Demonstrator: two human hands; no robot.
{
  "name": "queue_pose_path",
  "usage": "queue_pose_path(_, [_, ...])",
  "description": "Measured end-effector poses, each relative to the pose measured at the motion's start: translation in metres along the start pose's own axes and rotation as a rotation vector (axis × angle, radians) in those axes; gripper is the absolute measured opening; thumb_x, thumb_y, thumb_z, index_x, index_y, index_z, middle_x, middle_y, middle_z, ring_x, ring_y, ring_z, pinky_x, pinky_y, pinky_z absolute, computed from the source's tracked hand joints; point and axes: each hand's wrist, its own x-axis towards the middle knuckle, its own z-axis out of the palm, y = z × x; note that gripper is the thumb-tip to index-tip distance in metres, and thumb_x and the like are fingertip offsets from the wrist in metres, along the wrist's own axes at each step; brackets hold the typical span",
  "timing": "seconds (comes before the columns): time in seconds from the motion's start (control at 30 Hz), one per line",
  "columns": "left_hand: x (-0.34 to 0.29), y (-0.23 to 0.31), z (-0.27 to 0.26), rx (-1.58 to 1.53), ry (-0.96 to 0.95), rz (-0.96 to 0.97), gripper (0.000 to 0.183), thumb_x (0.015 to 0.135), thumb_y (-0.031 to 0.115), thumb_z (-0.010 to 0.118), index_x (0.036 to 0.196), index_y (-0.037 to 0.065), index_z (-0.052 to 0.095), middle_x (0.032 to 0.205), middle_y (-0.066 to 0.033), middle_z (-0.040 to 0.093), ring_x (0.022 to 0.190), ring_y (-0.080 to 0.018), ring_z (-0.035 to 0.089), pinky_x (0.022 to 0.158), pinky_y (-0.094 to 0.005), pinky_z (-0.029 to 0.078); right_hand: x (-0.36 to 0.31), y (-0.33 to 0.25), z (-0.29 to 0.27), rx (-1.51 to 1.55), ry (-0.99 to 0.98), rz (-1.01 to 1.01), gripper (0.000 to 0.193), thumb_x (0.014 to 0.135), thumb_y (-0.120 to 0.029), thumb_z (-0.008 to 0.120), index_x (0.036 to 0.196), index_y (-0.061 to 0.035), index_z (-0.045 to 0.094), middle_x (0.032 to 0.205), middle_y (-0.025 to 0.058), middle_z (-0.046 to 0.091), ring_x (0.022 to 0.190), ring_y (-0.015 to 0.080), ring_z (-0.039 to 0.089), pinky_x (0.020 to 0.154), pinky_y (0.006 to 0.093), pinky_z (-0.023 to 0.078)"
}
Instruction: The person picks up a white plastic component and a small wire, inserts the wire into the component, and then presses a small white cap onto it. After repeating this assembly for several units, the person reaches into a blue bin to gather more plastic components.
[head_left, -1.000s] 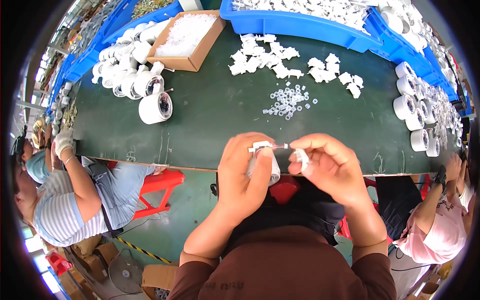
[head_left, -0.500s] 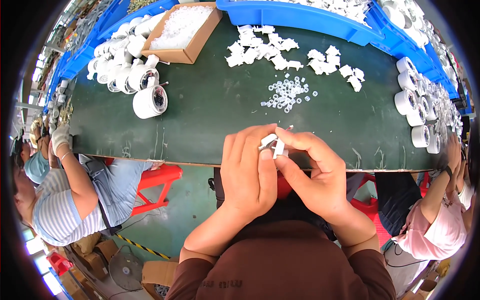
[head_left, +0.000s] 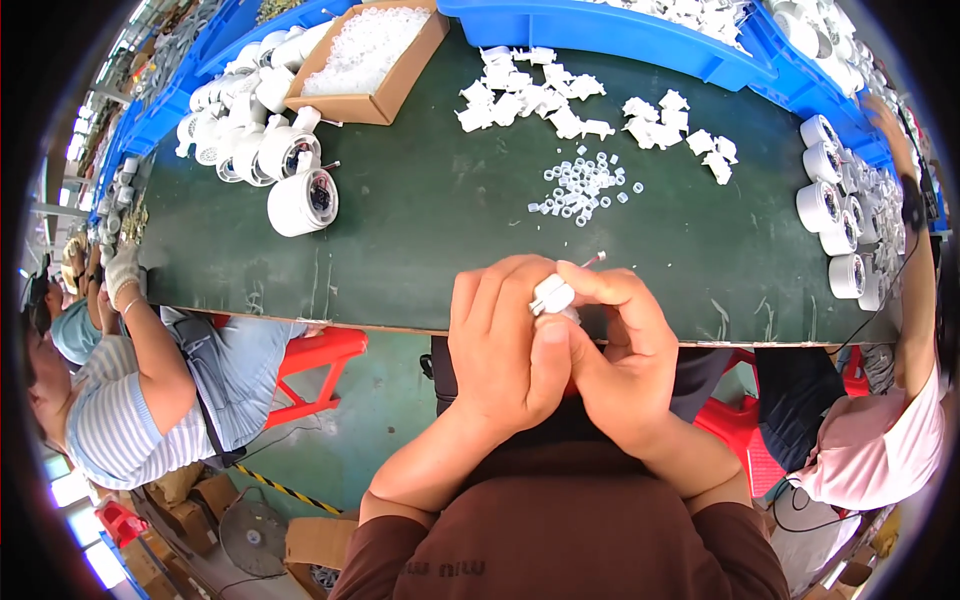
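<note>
Just over the near table edge, my left hand (head_left: 503, 345) and my right hand (head_left: 632, 352) meet around a small white plastic part (head_left: 552, 294). Both hands are closed on it, thumbs side by side below and fingertips pressed around it. A short thin lead with a small white connector (head_left: 600, 256) pokes out above my right index finger. Much of the part is hidden behind my fingers. Beyond my hands lies a scatter of small clear plastic rings (head_left: 582, 186). Farther off are loose white plastic parts (head_left: 530, 95) in clusters.
White round housings (head_left: 302, 202) crowd the left side, beside a cardboard box (head_left: 385, 103) of clear pieces. More housings (head_left: 820, 205) line the right. Blue bins (head_left: 620, 45) run along the back. Co-workers (head_left: 150, 380) sit on both sides; the right one's arm (head_left: 915, 270) reaches toward a bin.
The white part has turned between my fingers, showing a broader face. My right thumb has moved in against my left thumb. The right co-worker's arm has stretched forward toward the bin.
</note>
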Motion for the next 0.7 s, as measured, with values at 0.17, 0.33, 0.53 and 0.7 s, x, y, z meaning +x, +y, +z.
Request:
queue_pose_path(0.17, [-0.007, -0.008, 0.0, -0.201, 0.041, -0.074, 0.033, 0.087, 0.014, 0.066, 0.116, 0.001, 0.056, 0.108, -0.0138, 0.065, 0.088, -0.0312, 0.058, 0.079, -0.04, 0.047, 0.013, -0.002, -0.007, 0.271, 0.01, 0.092, 0.024, 0.094, 0.006, 0.065, 0.117, -0.0017, 0.068, 0.115, 0.0083, 0.062, 0.101, 0.0136, 0.063, 0.091, 0.0258, 0.053])
queue_pose_path(0.33, [-0.009, -0.007, -0.011, -0.758, -0.086, -0.417, 0.021, 0.1, 0.012, 0.056, 0.118, 0.002, 0.054, 0.108, -0.008, 0.063, 0.094, -0.0117, 0.058, 0.083, -0.026, 0.048, 0.02, -0.002, -0.011, -0.249, 0.018, -0.218, 0.019, 0.085, 0.008, 0.072, 0.102, -0.0013, 0.071, 0.089, 0.0095, 0.065, 0.075, 0.0192, 0.063, 0.061, 0.0289, 0.05])
queue_pose_path(0.53, [0.0, -0.005, -0.019, -0.762, -0.131, -0.429, 0.02, 0.097, 0.009, 0.058, 0.115, 0.001, 0.056, 0.106, -0.0088, 0.064, 0.091, -0.0136, 0.059, 0.08, -0.0289, 0.05, 0.02, -0.014, -0.015, -0.167, -0.045, -0.03, 0.012, 0.091, 0.005, 0.068, 0.102, 0.0001, 0.067, 0.095, 0.0079, 0.063, 0.08, 0.0146, 0.063, 0.069, 0.0273, 0.052])
queue_pose_path(0.7, [0.008, -0.012, -0.013, -0.15, -0.047, 0.058, 0.024, 0.084, 0.005, 0.069, 0.108, 0.002, 0.064, 0.1, -0.012, 0.07, 0.084, -0.0282, 0.061, 0.077, -0.036, 0.051, 0.023, -0.02, -0.024, 0.352, -0.114, 0.51, 0.011, 0.101, -0.007, 0.063, 0.106, 0.002, 0.064, 0.1, 0.0039, 0.065, 0.088, 0.0095, 0.061, 0.08, 0.0269, 0.052])
